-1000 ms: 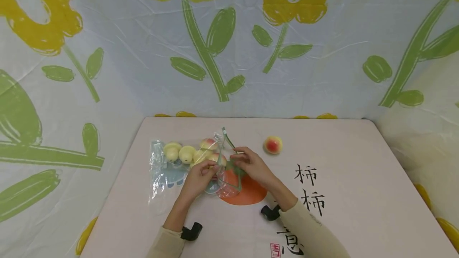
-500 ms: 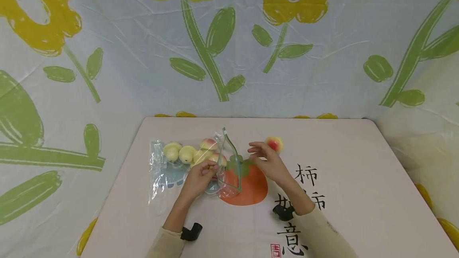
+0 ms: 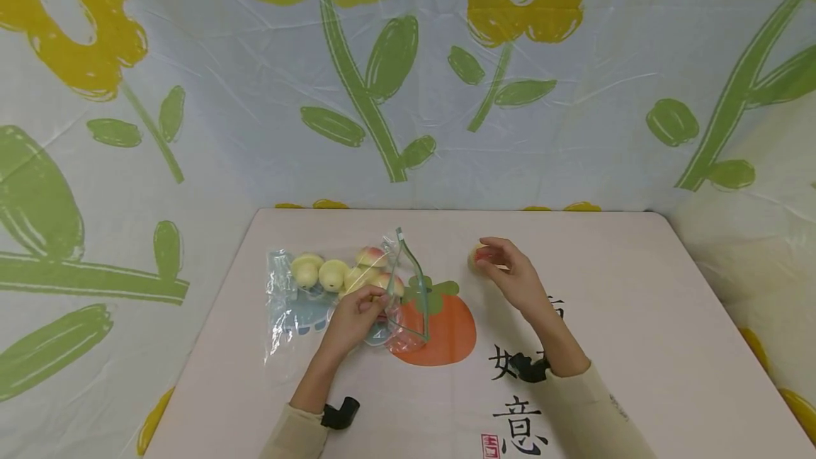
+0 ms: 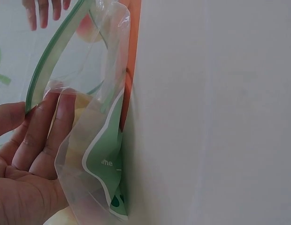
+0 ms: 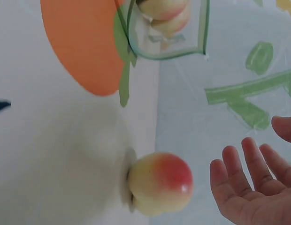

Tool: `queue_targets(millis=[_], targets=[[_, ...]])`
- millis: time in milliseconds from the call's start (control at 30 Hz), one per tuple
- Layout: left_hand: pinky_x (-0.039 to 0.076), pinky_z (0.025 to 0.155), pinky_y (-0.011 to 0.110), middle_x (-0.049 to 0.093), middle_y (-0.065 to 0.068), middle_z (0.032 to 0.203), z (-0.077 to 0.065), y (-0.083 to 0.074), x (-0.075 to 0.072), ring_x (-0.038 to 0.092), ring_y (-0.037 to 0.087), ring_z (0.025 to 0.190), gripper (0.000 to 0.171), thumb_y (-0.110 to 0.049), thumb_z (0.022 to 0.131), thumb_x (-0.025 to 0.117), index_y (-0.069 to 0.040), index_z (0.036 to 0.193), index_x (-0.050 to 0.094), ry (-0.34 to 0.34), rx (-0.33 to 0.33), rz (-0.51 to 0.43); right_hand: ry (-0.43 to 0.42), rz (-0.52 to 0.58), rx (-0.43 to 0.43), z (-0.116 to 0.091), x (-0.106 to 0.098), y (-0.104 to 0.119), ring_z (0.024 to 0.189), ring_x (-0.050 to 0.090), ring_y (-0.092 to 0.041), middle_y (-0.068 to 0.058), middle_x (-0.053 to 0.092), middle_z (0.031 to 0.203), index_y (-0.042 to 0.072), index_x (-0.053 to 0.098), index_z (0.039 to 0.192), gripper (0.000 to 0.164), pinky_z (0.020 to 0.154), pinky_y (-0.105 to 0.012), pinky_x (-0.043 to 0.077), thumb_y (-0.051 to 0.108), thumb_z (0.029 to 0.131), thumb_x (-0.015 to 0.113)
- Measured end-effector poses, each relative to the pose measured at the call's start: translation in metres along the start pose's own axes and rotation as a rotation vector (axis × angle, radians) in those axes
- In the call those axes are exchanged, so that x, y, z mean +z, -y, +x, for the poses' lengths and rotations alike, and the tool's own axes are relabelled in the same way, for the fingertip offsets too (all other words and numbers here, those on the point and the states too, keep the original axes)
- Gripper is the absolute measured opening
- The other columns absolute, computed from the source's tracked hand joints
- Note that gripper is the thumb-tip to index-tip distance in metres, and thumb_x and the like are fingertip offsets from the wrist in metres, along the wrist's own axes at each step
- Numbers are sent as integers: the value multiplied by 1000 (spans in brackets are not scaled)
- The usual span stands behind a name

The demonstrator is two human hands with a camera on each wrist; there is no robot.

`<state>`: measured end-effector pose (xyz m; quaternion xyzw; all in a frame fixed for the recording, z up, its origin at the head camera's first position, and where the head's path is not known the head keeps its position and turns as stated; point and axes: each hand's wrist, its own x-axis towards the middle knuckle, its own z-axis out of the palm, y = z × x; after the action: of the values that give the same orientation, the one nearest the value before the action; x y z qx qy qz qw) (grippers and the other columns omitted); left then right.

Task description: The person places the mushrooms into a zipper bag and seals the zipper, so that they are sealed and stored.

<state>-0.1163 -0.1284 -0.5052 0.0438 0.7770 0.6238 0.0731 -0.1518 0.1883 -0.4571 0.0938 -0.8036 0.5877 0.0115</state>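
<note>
My left hand [image 3: 353, 319] pinches the green rim of a clear zip bag [image 3: 278, 324], holding its mouth open toward the right. In the left wrist view, thumb and fingers grip that green rim [image 4: 50, 55]. Inside the bag lie several yellow and blushed toy fruits [image 3: 332, 275]. My right hand [image 3: 521, 280] hovers over a single toy peach [image 5: 162, 183], yellow with a red cheek, standing on the table. The right wrist view shows a gap between the relaxed right fingers [image 5: 244, 180] and the peach. From the head view, the hand partly covers it.
The pale tabletop [image 3: 612, 268] carries a printed orange persimmon [image 3: 446, 331] beside the bag and black printed characters [image 3: 519, 420] at the front. A flower-patterned cloth [image 3: 255, 91] rises behind the table and along its sides.
My right hand has left the bag's rim and moved right to the peach, passing over the table. The left hand stays on the bag, whose mouth remains open.
</note>
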Motion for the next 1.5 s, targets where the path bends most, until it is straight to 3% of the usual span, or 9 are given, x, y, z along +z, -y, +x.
queue_targets(millis=[167, 300, 533, 667, 933, 1500], targets=[[58, 78, 44, 73, 9, 85, 1, 0, 0, 71, 23, 81, 15, -15, 100, 63, -3, 108, 69, 5, 2, -11, -49, -69, 9, 4, -11, -6, 115, 59, -31, -18, 63, 125, 6, 52, 139, 43, 93, -34, 48, 15, 99, 66], [57, 78, 44, 73, 9, 85, 1, -1, -1, 71, 23, 82, 15, -15, 100, 63, -3, 108, 69, 9, 2, -13, -99, -60, 21, 10, -18, -15, 117, 58, -33, -20, 61, 128, 4, 52, 140, 44, 95, -43, 46, 12, 99, 65], [57, 79, 45, 73, 8, 84, 1, -3, -2, 71, 22, 82, 15, -16, 100, 64, -4, 108, 69, 15, -16, -7, -147, -53, 68, 20, -23, -31, 115, 57, -34, -23, 58, 130, 2, 53, 138, 43, 96, -40, 45, 12, 98, 66], [57, 78, 45, 73, 10, 82, -2, -2, -1, 71, 25, 81, 17, -17, 100, 64, -3, 108, 69, 10, -8, 0, -127, -49, 112, 23, -25, -41, 120, 53, -37, -25, 53, 136, 1, 50, 139, 47, 99, -47, 43, 13, 97, 67], [57, 78, 46, 73, 9, 83, -10, -5, 3, 72, 24, 78, 17, -18, 100, 64, -4, 108, 69, -4, -2, 16, 18, -56, 263, 23, -25, -53, 135, 37, -47, -30, 34, 151, 4, 31, 153, 73, 107, -59, 34, 22, 94, 71], [57, 78, 47, 73, 9, 87, -11, 0, 5, 70, 23, 80, 16, -16, 100, 63, -4, 109, 69, -5, 4, -6, 57, -43, 272, 24, -22, -61, 132, 41, -44, -31, 37, 148, 2, 26, 154, 77, 108, -56, 34, 19, 94, 72]])
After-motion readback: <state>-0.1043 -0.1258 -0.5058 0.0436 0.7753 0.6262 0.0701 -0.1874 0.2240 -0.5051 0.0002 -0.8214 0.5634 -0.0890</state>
